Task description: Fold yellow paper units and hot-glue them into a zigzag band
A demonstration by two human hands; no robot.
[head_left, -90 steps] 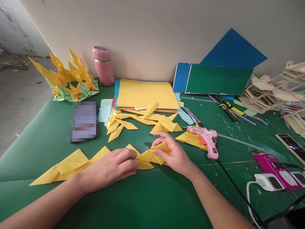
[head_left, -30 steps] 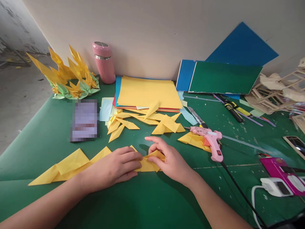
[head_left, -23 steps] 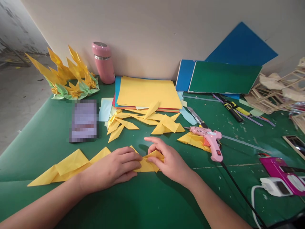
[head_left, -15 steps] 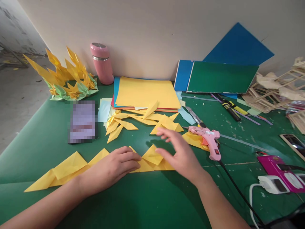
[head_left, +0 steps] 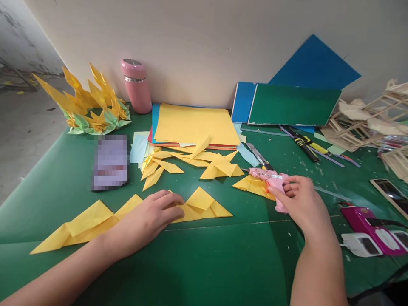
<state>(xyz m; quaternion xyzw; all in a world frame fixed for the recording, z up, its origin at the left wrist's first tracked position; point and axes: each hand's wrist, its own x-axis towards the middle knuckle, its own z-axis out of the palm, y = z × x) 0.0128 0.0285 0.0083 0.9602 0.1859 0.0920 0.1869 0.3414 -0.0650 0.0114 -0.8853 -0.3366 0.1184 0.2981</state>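
A long strip of folded yellow paper [head_left: 91, 219] with pointed peaks lies along the front of the table. My left hand [head_left: 153, 214] rests over its middle, fingers curled and pressed onto the paper, covering part of it. To the right, my right hand [head_left: 301, 199] has its thumb and fingers around the handle of a pink hot glue gun [head_left: 270, 176]. The gun's nozzle points left, and it lies over some folded yellow paper [head_left: 251, 185]. Behind the strip are loose folded yellow paper pieces [head_left: 168, 165] in a heap.
At the back are a paper stack [head_left: 196, 123], a pink flask [head_left: 137, 87] and a yellow paper crown [head_left: 92, 102]. A utility knife [head_left: 258, 155] lies behind the glue gun. On the right are a power bank [head_left: 357, 221], white plug [head_left: 361, 245], phone [head_left: 390, 193] and stick model [head_left: 347, 127].
My right hand has moved right, from above the strip to the glue gun, and closed on its handle. The strip's right end has tilted up slightly; my left hand stays on it.
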